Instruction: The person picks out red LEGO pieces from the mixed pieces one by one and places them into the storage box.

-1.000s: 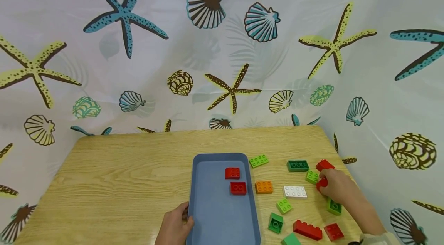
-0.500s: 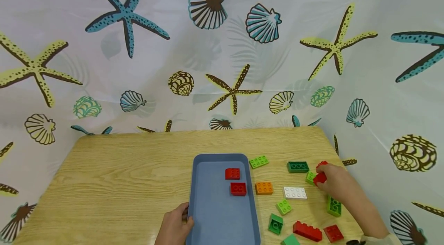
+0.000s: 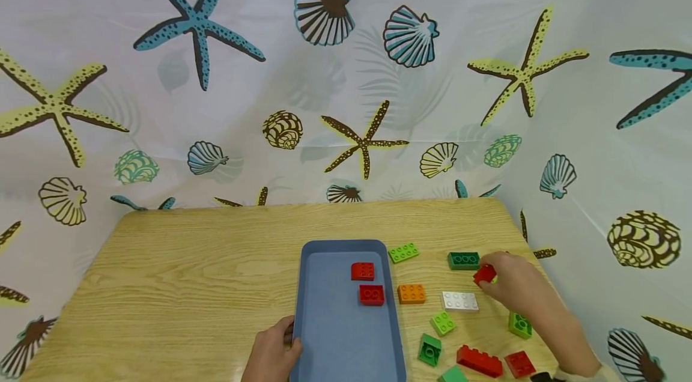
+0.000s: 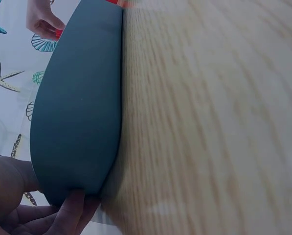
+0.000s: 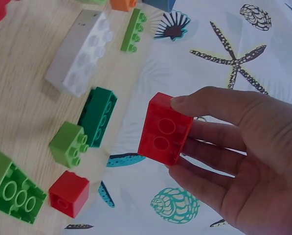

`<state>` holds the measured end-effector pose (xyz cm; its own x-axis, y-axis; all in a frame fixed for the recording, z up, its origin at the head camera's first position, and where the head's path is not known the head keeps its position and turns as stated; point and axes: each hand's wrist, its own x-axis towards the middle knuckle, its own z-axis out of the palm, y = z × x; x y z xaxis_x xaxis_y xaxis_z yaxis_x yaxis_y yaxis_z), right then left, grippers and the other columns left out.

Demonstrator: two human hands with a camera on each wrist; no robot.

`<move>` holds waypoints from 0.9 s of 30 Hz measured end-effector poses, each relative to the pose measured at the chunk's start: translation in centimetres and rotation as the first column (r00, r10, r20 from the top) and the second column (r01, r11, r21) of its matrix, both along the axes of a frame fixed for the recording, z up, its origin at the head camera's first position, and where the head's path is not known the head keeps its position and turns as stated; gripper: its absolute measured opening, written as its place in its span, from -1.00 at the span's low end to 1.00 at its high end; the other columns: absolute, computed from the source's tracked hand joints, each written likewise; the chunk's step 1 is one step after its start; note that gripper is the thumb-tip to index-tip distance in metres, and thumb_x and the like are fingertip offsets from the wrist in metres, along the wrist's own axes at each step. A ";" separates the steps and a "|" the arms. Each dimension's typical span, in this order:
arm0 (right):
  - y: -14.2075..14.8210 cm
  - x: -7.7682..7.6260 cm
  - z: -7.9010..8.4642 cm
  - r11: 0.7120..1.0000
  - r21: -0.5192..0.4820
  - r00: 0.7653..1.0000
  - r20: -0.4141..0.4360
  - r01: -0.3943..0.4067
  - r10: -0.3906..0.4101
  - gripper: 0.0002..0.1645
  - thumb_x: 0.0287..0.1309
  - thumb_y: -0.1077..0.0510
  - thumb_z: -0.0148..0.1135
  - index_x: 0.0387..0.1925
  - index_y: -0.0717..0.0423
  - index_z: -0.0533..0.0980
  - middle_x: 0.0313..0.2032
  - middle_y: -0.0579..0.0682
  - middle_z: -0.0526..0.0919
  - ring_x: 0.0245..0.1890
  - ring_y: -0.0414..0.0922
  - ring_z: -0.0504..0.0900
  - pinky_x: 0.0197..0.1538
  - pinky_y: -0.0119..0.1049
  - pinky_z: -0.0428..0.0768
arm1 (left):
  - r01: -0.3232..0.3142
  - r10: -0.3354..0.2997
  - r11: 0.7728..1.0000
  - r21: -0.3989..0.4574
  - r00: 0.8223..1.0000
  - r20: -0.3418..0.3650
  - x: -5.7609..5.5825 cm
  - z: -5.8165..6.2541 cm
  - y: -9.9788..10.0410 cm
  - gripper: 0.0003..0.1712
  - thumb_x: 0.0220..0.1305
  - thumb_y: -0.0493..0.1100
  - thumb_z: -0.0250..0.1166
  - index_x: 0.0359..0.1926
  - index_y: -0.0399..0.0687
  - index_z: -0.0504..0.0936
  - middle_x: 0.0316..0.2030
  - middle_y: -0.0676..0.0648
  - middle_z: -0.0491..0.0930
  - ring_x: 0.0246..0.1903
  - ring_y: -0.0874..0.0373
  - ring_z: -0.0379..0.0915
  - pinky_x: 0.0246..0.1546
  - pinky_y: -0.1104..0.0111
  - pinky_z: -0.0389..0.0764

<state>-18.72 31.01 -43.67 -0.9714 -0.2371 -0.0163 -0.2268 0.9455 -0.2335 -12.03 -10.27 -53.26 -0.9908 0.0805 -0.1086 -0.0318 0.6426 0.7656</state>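
My right hand (image 3: 516, 286) pinches a red toy brick (image 5: 164, 131) between thumb and fingers, its hollow underside showing in the right wrist view. In the head view this brick is over the right part of the table, close to a dark green brick (image 3: 464, 260) and a white brick (image 3: 460, 301). At the left side of a blue-grey tray (image 3: 346, 340), my left hand (image 3: 273, 351) grips the rim, thumb on top and fingers outside. The left wrist view has those fingers at the tray wall's lower edge. Inside the tray are two red bricks (image 3: 363, 271), one stud-side up and one hollow-side up.
Right of the tray lie an orange brick (image 3: 411, 294), a flat lime brick (image 3: 403, 252), a long red brick (image 3: 479, 361) and several green ones. A small red brick (image 5: 69, 194) is near the table edge. The bare wooden table (image 3: 189, 286) extends left; a patterned curtain (image 3: 346, 69) hangs behind.
My right hand has lifted the red brick and carried it leftward, toward the dark green brick. My left hand and the tray stay where they were.
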 end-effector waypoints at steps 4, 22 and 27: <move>-1.1 0.5 0.7 1.000 -0.014 1.000 0.001 -0.011 0.011 -0.63 -0.19 0.14 0.39 -0.27 0.20 0.58 -0.35 0.05 0.61 -0.49 -0.18 0.47 -0.46 -0.24 0.59 | -0.006 0.006 1.000 -0.002 1.000 0.011 0.0 0.0 0.0 -0.55 -0.04 -0.35 0.23 -0.06 -0.49 0.48 -0.34 -0.21 0.64 -0.44 0.16 0.53 -0.44 0.28 0.63; -6.5 1.6 0.9 0.990 -0.014 0.990 -0.020 -0.142 0.141 -0.59 -0.18 0.07 0.40 -0.20 0.09 0.58 -0.20 -0.01 0.63 -0.23 -0.09 0.53 -0.24 -0.17 0.62 | -0.020 0.020 1.000 -0.008 1.000 0.016 -0.1 -0.1 0.0 -0.55 -0.05 -0.35 0.23 -0.06 -0.47 0.50 -0.34 -0.20 0.64 -0.44 0.17 0.53 -0.45 0.28 0.63; -8.5 2.2 0.2 0.981 -0.009 0.981 -0.028 -0.193 0.192 -0.60 -0.19 0.05 0.40 -0.21 0.07 0.58 -0.21 -0.06 0.62 -0.23 -0.16 0.52 -0.24 -0.23 0.61 | -0.020 0.020 1.000 -0.008 0.999 0.029 -0.2 -0.1 -0.1 -0.56 -0.04 -0.34 0.23 -0.06 -0.47 0.49 -0.34 -0.21 0.64 -0.44 0.16 0.53 -0.44 0.26 0.63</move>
<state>-16.57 22.53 -43.48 -0.9076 -0.4196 0.0129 -0.4105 0.8808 -0.2360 -12.21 -10.32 -53.37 -0.9886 0.0595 -0.1382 -0.0671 0.6476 0.7590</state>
